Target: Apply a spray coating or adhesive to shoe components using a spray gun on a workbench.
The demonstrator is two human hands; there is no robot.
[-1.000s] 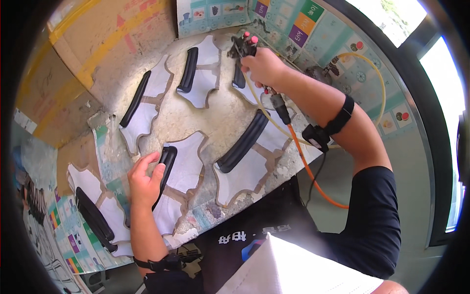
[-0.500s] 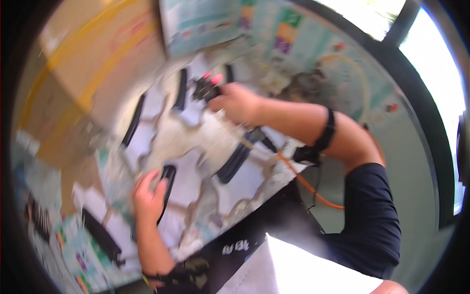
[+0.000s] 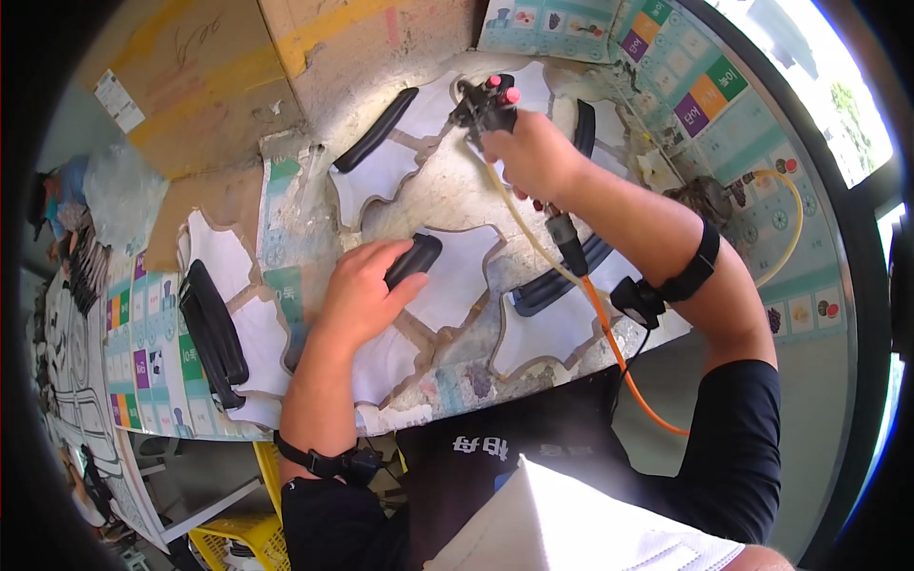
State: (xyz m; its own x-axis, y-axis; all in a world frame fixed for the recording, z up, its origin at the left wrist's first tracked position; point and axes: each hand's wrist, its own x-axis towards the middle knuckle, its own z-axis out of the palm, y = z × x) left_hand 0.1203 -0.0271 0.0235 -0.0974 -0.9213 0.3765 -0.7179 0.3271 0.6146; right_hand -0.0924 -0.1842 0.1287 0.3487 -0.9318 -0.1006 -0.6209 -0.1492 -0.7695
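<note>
My right hand point(image 3: 533, 157) is closed round the handle of a dark spray gun point(image 3: 486, 109) with pink-red knobs. A yellow hose point(image 3: 519, 224) and an orange hose point(image 3: 609, 333) run from it. The gun hangs over the far middle of the worktable point(image 3: 438, 195). Nearer, my left hand point(image 3: 367, 290) has thumb and fingers on either side of a padded black curved strip point(image 3: 415, 261). That strip lies on a white cut-out panel point(image 3: 457, 276) with brown edges; its lower end is hidden by the hand.
Similar panels with black strips lie around: one at the far left point(image 3: 376, 133), one at the left point(image 3: 214, 324), one at the right point(image 3: 557, 295). Cardboard sheets point(image 3: 209, 86) and printed boards point(image 3: 695, 86) wall the table. A yellow basket point(image 3: 248, 538) stands below.
The view has turned and sharpened. The spray gun in my right hand has moved farther across the table. My left hand, beside a black strip before, now has thumb and fingers about it.
</note>
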